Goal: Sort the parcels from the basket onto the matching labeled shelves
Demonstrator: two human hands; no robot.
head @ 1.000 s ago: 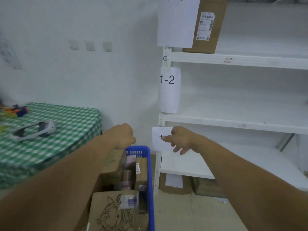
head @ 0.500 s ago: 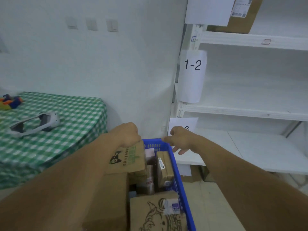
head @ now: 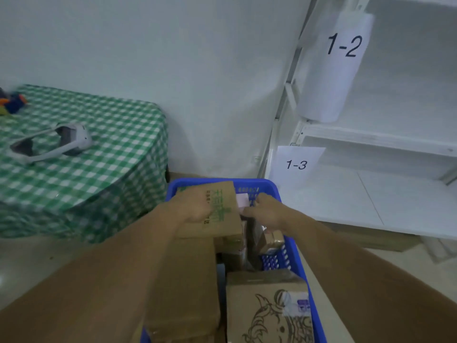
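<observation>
While the blue basket (head: 293,253) sits packed with cardboard parcels, the sorting looks to be barely under way: the boards behind label 1-2 (head: 343,45) and label 1-3 (head: 296,164) show no parcels in the part visible, though much of the rack lies outside the view. At the basket's far end the left hand (head: 197,209) grips the green-printed parcel (head: 222,219), fingers curled round its near side, with the parcel raised above its neighbours but not yet clear of the basket. Just beside it the right hand (head: 267,211) reaches in with fingers bent, the thumb close to a pink parcel (head: 242,200); whether it holds anything cannot be told. A box with a drawn dragon (head: 269,305) and several others remain to be placed. To the left stands a table under a green checked cloth (head: 111,144), bearing a white headset (head: 54,142) and some blurred toys (head: 14,102), against a plain pale wall.
</observation>
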